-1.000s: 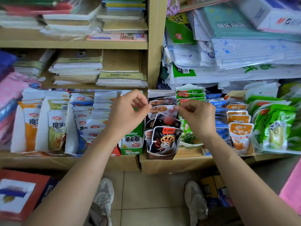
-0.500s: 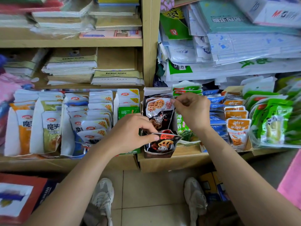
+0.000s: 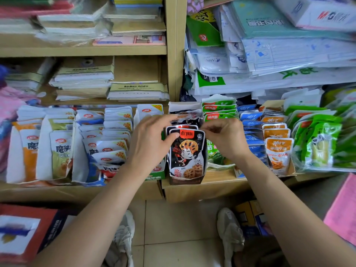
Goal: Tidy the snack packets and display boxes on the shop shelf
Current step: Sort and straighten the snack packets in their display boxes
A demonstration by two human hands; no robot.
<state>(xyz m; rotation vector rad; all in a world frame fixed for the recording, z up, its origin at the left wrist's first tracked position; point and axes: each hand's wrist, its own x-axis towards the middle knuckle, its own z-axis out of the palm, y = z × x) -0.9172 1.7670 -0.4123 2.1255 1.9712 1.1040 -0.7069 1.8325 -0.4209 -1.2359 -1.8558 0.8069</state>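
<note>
A black lotus-root snack packet [image 3: 185, 151] stands upright at the front of its open display box [image 3: 185, 180] on the shelf edge. My left hand [image 3: 152, 143] holds the packet's left top corner, thumb on its face and fingers reaching over the packets behind. My right hand [image 3: 224, 138] pinches the packet's top right corner. More black packets [image 3: 186, 116] lean behind it in the same box.
White snack packets [image 3: 63, 149] fill boxes to the left. Green packets [image 3: 219, 110], blue packets [image 3: 250, 120], orange packets [image 3: 277, 151] and clear green bags [image 3: 323, 143] crowd the right. Stacked paper goods sit above. The wooden shelf edge [image 3: 212, 187] and tiled floor lie below.
My left hand rose from the low front packet to the pack's top left. The front black packet now stands upright, held by both hands. The camera moved closer.
</note>
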